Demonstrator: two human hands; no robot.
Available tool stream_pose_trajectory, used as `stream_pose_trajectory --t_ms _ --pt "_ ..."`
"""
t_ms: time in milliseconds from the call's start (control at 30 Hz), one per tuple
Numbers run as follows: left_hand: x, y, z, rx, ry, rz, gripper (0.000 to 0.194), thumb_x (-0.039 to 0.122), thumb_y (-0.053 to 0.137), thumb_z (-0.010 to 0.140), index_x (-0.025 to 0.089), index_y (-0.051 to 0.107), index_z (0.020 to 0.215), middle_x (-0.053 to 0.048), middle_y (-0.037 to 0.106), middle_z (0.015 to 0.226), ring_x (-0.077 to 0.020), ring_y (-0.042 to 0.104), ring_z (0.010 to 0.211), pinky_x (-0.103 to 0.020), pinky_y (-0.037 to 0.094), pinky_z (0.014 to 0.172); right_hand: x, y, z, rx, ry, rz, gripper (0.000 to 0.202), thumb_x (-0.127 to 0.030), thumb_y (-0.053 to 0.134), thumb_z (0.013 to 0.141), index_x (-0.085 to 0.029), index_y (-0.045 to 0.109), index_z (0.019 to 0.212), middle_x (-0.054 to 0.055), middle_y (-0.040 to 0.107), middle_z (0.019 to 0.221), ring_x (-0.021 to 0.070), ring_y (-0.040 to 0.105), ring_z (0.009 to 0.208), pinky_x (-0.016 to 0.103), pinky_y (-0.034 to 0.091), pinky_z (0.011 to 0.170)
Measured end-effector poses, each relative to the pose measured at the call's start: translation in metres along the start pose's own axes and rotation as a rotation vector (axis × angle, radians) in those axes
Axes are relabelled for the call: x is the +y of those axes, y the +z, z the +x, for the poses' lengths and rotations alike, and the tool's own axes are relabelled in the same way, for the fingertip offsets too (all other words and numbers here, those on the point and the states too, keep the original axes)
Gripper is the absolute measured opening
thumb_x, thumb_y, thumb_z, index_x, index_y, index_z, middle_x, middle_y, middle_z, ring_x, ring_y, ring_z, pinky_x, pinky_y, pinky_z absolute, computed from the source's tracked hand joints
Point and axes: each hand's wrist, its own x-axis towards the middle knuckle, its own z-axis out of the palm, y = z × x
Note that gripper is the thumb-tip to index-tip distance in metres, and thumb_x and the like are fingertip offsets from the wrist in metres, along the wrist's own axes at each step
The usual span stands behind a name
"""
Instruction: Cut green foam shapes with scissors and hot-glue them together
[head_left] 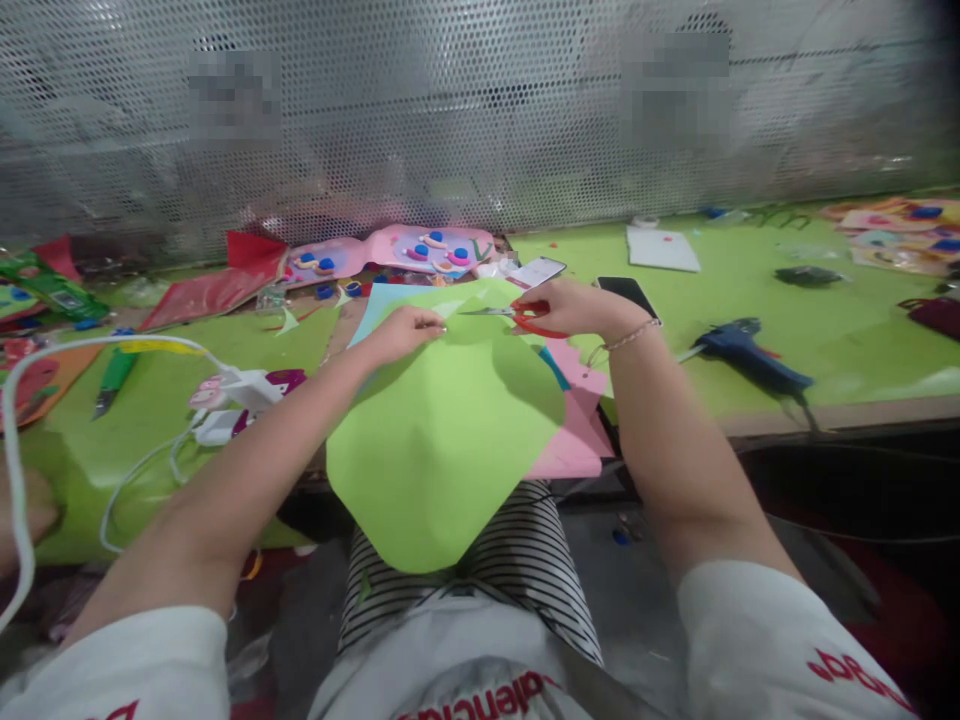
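Observation:
A large lime-green sheet (442, 430) with rounded edges hangs over the table's front edge above my lap. At its upper left edge, my left hand (409, 335) pinches the sheet between thumb and fingers. My right hand (551, 305) grips red-handled scissors (487, 312), their blades pointing left over the top part of the sheet. Whether the blades are fully closed is too small to tell. Under the green sheet lie a pink sheet (577, 440) and a light blue sheet (371, 312), both partly hidden.
A blue glue gun (754, 360) lies at the right, and a dark phone (626, 292) behind my right wrist. At the left are a green-handled cutter (116, 378) and white chargers with a cable (251, 390). Decorated pink pieces (431, 250) line the perforated metal panel (450, 120).

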Motion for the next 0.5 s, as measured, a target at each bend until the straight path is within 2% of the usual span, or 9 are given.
stream_pose_trajectory --t_ms 200,333,500 --pt "0.000 -0.012 0.011 -0.065 0.006 0.073 0.027 0.037 0.059 0.074 0.016 0.072 0.085 -0.003 0.070 0.083 -0.0142 0.056 0.073 -0.026 0.042 0.071 0.006 0.004 0.004 0.015 -0.013 -0.017 0.039 -0.055 0.054 0.076 -0.018 0.063 0.082 0.003 0.056 0.066 0.0120 0.041 0.056 0.028 0.027 0.055" --pt "0.002 -0.013 0.018 -0.100 0.000 0.104 0.027 0.036 0.060 0.072 0.015 0.073 0.084 -0.002 0.069 0.079 -0.0130 0.054 0.069 -0.025 0.041 0.068 0.004 0.008 0.007 0.015 0.025 -0.057 0.041 -0.059 0.053 0.076 -0.018 0.058 0.073 0.003 0.055 0.065 0.0122 0.041 0.056 0.028 0.026 0.055" --pt "-0.002 -0.013 0.022 -0.119 0.054 0.124 0.027 0.038 0.059 0.072 0.015 0.071 0.080 0.000 0.066 0.072 -0.0117 0.052 0.065 -0.025 0.039 0.064 -0.002 0.008 0.006 0.016 0.023 -0.045 0.043 -0.061 0.053 0.076 -0.018 0.056 0.072 0.004 0.054 0.066 0.0131 0.041 0.058 0.029 0.025 0.055"
